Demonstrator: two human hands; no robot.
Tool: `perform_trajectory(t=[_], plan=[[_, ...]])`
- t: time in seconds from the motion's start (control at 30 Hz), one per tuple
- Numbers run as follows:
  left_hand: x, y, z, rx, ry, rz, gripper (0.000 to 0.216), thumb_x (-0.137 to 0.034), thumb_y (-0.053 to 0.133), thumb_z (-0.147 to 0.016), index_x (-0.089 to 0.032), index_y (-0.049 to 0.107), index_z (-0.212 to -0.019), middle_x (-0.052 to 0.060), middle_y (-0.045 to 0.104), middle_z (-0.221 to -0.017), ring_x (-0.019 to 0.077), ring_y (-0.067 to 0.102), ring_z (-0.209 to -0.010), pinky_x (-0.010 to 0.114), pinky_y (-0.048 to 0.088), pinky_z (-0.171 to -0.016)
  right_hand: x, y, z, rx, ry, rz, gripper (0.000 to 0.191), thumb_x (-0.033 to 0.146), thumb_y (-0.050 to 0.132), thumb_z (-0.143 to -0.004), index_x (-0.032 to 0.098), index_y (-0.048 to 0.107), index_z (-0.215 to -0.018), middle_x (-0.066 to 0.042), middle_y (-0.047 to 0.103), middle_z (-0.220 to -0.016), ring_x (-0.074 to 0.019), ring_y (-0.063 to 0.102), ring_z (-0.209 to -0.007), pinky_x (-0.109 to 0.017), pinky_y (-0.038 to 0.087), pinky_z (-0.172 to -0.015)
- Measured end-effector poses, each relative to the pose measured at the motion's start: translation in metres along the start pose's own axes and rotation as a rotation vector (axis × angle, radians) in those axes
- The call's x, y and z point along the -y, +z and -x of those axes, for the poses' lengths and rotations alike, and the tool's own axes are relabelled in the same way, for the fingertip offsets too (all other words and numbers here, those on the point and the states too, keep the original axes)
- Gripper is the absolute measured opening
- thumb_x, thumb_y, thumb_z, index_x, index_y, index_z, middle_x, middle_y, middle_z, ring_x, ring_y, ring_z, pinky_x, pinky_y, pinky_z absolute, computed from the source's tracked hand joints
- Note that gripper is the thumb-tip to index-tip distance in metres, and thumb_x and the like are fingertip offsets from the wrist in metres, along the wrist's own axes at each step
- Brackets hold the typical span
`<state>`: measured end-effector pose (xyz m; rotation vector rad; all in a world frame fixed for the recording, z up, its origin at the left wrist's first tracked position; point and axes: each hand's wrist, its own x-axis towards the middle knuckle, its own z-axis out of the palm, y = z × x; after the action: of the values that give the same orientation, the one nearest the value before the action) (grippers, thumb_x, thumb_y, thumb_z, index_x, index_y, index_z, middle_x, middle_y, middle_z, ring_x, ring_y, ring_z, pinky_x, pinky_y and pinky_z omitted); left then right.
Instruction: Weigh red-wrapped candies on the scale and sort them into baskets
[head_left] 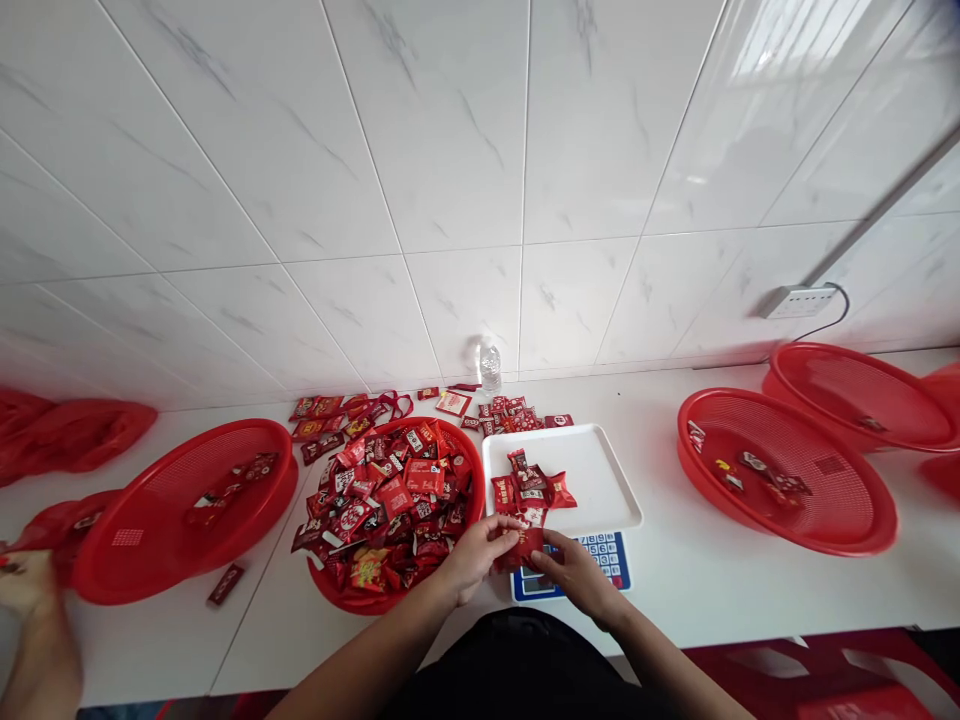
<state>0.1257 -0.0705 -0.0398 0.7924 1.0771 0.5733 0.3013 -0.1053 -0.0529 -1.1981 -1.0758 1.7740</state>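
Red packet (527, 542) was in the grasp of both hands: the left hand (478, 556) pinched it from the left, and the right hand (579, 578) from the right. It was at the near left corner of the white tray (604, 485), where several other packets (531, 478) lay. Blue keypad (604, 560) showed just at the near side of this tray. To the left stood a full basket (477, 475), heaped with sweets (394, 495); at the far wall (461, 310) stood a clear bottle (490, 369).
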Motion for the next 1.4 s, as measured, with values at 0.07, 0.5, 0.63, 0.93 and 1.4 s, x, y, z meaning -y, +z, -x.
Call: perform_trajectory(t=[0.07, 0.5, 0.63, 0.93, 1.4], plan=[[0.003, -0.008, 0.007, -0.063, -0.039, 0.092, 0.031, -0.033, 0.070, -0.071, -0.017, 0.057, -0.095, 0.005, 0.065, -0.089, 0.0155, 0.063, -0.075, 0.031, 0.050, -0.072, -0.003, -0.011, -0.011, -0.110, -0.053, 0.300, 0.045, 0.048, 0.055, -0.077, 0.022, 0.058, -0.115, -0.008, 0.065, -0.105, -0.0238, 0.062, -0.090, -0.037, 0.049, -0.078], [0.007, -0.035, 0.032, -0.158, -0.041, 0.302, 0.028, -0.026, 0.068, -0.072, -0.019, 0.056, -0.096, 0.000, 0.064, -0.083, 0.0125, 0.063, -0.068, 0.027, 0.050, -0.066, -0.015, -0.052, -0.069, -0.395, -0.093, 1.114, 0.046, 0.023, 0.043, -0.082, 0.023, 0.046, -0.128, -0.010, 0.053, -0.128, -0.0274, 0.047, -0.116, -0.039, 0.037, -0.093], [0.008, -0.034, 0.032, -0.164, -0.049, 0.313, 0.028, -0.026, 0.069, -0.070, -0.019, 0.057, -0.095, 0.000, 0.064, -0.082, 0.0121, 0.063, -0.068, 0.026, 0.049, -0.065, -0.016, -0.055, -0.065, -0.327, -0.123, 1.091, 0.052, 0.012, 0.040, -0.077, 0.024, 0.049, -0.127, -0.006, 0.058, -0.123, -0.0237, 0.046, -0.119, -0.036, 0.038, -0.095], [0.002, -0.026, 0.034, -0.136, -0.072, 0.292, 0.031, -0.026, 0.070, -0.070, -0.020, 0.054, -0.096, 0.000, 0.064, -0.081, 0.0118, 0.062, -0.070, 0.026, 0.047, -0.068, -0.022, -0.045, -0.048, -0.311, -0.262, 0.975, 0.045, 0.028, 0.047, -0.082, 0.023, 0.051, -0.126, -0.006, 0.052, -0.132, -0.0270, 0.030, -0.132, -0.047, 0.030, -0.104], [-0.004, 0.005, 0.000, -0.016, 0.413, -0.785, 0.028, -0.032, 0.038, -0.090, -0.021, 0.064, -0.094, 0.004, 0.065, -0.090, 0.0175, 0.058, -0.084, 0.029, 0.044, -0.078, -0.001, 0.003, 0.013, 0.199, 0.188, -0.074, 0.082, 0.039, 0.072, -0.065, 0.028, 0.032, -0.136, -0.001, 0.066, -0.088, -0.0189, 0.065, -0.073, -0.034, 0.049, -0.068]])
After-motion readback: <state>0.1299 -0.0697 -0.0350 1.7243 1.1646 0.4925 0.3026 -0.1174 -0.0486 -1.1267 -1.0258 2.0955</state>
